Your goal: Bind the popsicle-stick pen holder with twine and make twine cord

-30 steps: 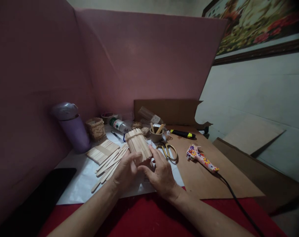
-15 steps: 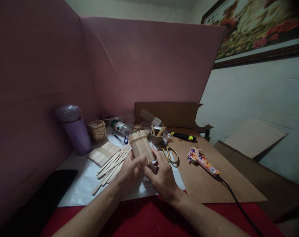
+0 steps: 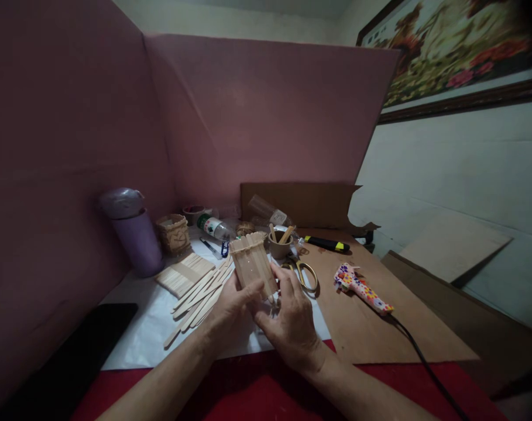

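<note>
One craft-stick cylinder is held above the white sheet, the left hand gripping its lower left, the right hand fingering its lower right. The step seems to be checking or adjusting the piece; a next move calls for a steady, light hold. Its long axis tilts, banded end up and slightly left, the other toward the right fingers.

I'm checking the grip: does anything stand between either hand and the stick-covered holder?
Nothing visible does. The left hand and right hand both touch the stick-covered holder, though its underside is hidden. The scissors lie beyond the right hand.
</note>
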A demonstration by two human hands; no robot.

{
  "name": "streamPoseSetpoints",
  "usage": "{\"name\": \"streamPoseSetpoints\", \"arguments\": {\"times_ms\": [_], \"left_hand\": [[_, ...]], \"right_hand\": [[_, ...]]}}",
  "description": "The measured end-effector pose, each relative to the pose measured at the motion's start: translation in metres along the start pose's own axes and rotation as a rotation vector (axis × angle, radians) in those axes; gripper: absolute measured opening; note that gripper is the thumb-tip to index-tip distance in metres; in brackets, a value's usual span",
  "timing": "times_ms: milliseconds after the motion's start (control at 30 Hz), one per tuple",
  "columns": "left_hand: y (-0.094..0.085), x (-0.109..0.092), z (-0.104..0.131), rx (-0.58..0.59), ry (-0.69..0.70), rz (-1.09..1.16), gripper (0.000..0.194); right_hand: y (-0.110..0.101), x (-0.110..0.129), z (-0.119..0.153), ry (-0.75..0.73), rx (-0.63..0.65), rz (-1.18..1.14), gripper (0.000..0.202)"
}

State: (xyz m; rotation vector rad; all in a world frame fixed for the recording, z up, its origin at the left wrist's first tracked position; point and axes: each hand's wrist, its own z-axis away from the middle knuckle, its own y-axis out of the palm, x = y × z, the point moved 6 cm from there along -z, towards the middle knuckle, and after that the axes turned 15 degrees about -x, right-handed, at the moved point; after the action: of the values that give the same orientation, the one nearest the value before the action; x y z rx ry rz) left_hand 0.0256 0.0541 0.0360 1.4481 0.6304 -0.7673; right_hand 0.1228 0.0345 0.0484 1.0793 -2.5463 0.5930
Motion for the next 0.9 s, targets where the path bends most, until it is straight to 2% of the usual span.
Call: {"name": "streamPoseSetpoints", "arguments": {"times_ms": [167, 300, 533, 667, 767, 900], "left_hand": [[-0.002, 0.003, 0.004, -0.013, -0.11, 0.041, 0.045], [0.0, 0.005, 0.008, 0.017, -0.214, 0.106, 0.045], [0.002, 0.009, 0.006, 0.154, -0.197, 0.15, 0.048], [0.006, 0.009, 0.009, 0.17, -0.206, 0.101, 0.042], [0.003, 0.0, 0.004, 0.055, -0.07, 0.059, 0.042], [-0.024, -0.026, -0.008, -0.301, 0.288, -0.121, 0.039]], "right_hand": [[-0.002, 0.005, 0.001, -0.02, 0.004, 0.035, 0.064], [-0.001, 0.003, 0.001, -0.01, 0.029, 0.026, 0.069], [0.003, -0.001, 0.002, 0.024, 0.089, 0.032, 0.073], [0.001, -0.001, 0.0, 0.008, 0.05, 0.025, 0.073], [0.0, -0.003, -0.001, -0.003, 0.022, 0.054, 0.072], [0.002, -0.007, -0.003, -0.002, 0.015, 0.077, 0.07]]}}
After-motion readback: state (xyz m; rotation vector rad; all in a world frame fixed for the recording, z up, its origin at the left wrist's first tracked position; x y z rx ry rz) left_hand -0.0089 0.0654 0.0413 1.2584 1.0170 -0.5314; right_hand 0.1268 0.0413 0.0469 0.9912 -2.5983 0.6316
